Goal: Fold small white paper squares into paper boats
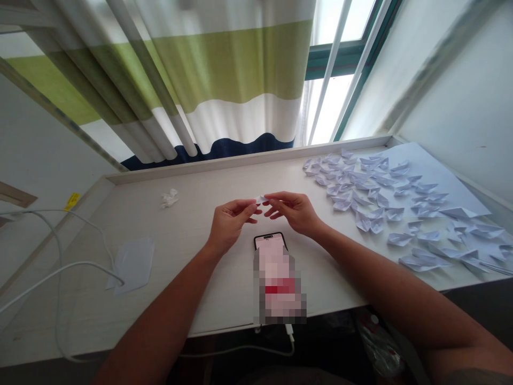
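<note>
Between my two hands, above the middle of the white desk, is a small folded piece of white paper. My left hand pinches its left side between thumb and fingers. The fingertips of my right hand close on its right side. Much of the paper is hidden by the fingers, so its exact shape is unclear. Just below the hands lies a phone with a lit, partly blurred screen. Many folded paper boats are spread over the right side of the desk.
A larger white sheet lies under some boats at the right. On the left are a crumpled tissue, paper pieces and white cables. A charging cable hangs from the phone over the front edge. Behind the desk hangs a striped curtain.
</note>
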A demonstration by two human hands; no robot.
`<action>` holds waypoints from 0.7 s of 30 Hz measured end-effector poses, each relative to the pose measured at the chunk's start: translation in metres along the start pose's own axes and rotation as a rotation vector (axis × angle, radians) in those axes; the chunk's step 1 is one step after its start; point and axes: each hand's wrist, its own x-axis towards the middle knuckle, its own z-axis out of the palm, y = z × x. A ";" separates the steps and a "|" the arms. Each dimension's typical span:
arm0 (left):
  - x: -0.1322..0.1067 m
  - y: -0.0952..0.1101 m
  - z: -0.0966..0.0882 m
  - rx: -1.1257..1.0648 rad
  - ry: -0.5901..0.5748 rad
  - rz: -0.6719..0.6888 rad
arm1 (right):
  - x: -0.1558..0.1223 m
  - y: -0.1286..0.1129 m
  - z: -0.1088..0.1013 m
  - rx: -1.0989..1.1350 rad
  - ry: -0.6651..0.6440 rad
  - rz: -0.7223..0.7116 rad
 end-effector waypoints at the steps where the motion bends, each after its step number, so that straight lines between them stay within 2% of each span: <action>1: 0.000 -0.001 0.000 -0.006 0.001 0.004 | 0.000 0.000 0.000 -0.008 -0.003 -0.010; 9: 0.002 -0.005 -0.001 0.018 0.009 0.050 | -0.001 0.003 0.000 -0.079 -0.028 -0.047; 15: 0.001 -0.002 0.000 -0.059 -0.043 0.079 | -0.001 0.003 0.001 -0.041 -0.037 -0.087; 21: 0.003 -0.008 0.001 -0.059 0.022 0.184 | -0.002 0.004 0.000 -0.012 -0.034 -0.122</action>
